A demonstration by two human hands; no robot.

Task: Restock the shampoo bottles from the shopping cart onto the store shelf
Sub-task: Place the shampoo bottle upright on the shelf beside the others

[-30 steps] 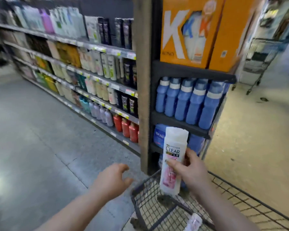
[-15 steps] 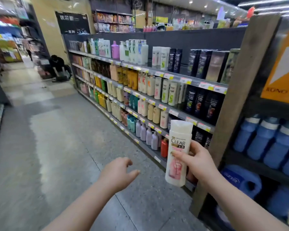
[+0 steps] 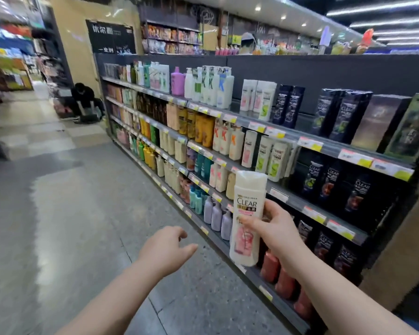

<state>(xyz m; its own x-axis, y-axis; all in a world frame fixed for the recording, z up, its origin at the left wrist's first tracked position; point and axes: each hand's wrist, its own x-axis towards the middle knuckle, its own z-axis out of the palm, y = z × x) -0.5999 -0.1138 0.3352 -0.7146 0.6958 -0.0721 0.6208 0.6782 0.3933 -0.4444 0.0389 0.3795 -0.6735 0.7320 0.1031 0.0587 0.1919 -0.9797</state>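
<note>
While the right hand (image 3: pixel 277 229) grips the bottle (image 3: pixel 249 189), floor (image 3: pixel 70 213) spreads left.

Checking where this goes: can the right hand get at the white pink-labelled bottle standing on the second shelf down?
Probably yes. The right hand grips the white pink-labelled Clear shampoo bottle in open air before the shelving; nothing stands between it and the matching white shelf bottle.

Store shelf (image 3: pixel 324 73): dark, four tiers, yellow price tags (image 3: pixel 310 143) on the edges.
Top tier: white pump bottles (image 3: pixel 211 88), black Clear bottles (image 3: pixel 288 106).
Bottom tier: lilac bottles (image 3: pixel 215 213), red bottles (image 3: pixel 271 264).
</note>
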